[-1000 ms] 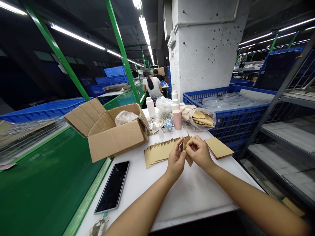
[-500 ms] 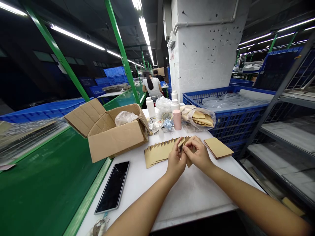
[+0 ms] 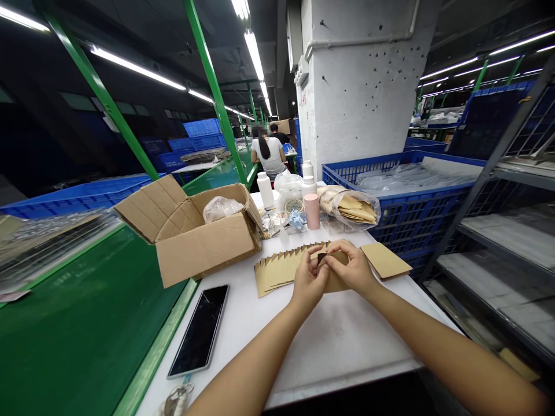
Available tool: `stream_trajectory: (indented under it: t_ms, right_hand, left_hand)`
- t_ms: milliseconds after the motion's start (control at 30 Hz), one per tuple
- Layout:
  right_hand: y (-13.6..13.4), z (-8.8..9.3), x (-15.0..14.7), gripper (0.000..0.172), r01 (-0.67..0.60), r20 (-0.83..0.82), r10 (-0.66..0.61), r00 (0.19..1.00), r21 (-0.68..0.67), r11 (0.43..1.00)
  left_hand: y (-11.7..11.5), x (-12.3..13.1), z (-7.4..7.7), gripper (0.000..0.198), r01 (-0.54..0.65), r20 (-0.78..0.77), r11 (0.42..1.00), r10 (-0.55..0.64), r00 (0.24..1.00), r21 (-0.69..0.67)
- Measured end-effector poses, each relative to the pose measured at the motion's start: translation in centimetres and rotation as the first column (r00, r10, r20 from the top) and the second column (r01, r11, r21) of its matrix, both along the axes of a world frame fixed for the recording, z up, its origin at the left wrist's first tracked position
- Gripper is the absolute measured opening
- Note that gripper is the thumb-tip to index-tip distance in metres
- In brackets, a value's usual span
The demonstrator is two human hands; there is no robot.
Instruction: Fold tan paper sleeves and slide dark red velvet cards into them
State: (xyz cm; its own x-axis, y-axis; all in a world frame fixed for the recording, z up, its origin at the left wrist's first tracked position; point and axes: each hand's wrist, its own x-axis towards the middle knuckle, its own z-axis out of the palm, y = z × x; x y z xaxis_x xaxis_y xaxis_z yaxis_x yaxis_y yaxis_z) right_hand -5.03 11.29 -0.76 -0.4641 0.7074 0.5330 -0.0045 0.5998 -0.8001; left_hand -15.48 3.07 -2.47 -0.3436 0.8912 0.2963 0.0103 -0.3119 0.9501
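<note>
A small brown paper envelope (image 3: 336,283) is pinched between my two hands over the white table. My left hand (image 3: 309,282) grips its left side, thumb and fingertips closed near a dark gap at the top edge. From the right, my right hand (image 3: 352,268) holds it with thumb and index finger at the same gap; part of the paper is covered by my fingers. Just beyond my left hand, several similar envelopes (image 3: 277,273) lie fanned in an overlapping row. A neat stack of brown envelopes (image 3: 385,260) rests right of my right hand.
An open cardboard box (image 3: 208,248) and a phone (image 3: 199,329) are on the left. White bottles (image 3: 265,189), a pink bottle (image 3: 311,211) and a plastic bag of envelopes (image 3: 349,207) stand behind. A blue crate (image 3: 403,202) and metal shelving (image 3: 498,266) flank the table's right side.
The envelope in my hands has turned, so more of its face shows below my right hand. My hands have spread slightly apart, and the dark gap shows more clearly.
</note>
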Motion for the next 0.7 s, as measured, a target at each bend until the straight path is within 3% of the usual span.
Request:
stream_trajectory:
  t_ms: [67,233,567,700]
  right_hand:
    - [0.0,0.1,0.1,0.007,-0.016,0.003,0.017,1.0,-0.158,0.987]
    - [0.2,0.1,0.0,0.012,-0.087,-0.034,0.08,0.996,-0.346,0.934]
    - [1.4,-1.1,-0.2,0.015,-0.216,-0.159,0.154,0.975,-0.542,0.812]
    - [1.7,-1.1,-0.3,0.021,-0.177,-0.106,0.142,0.984,-0.522,0.834]
  left_hand:
    - [0.1,-0.1,0.0,0.023,0.006,0.09,0.998,-0.002,0.996,-0.054]
    - [0.4,-0.4,-0.2,0.027,-0.061,0.158,0.991,0.08,0.984,-0.123]
    - [0.6,-0.5,-0.3,0.031,-0.069,0.18,0.977,0.106,0.978,-0.202]
    - [0.6,-0.7,-0.4,0.027,-0.075,0.201,0.974,0.12,0.972,-0.214]
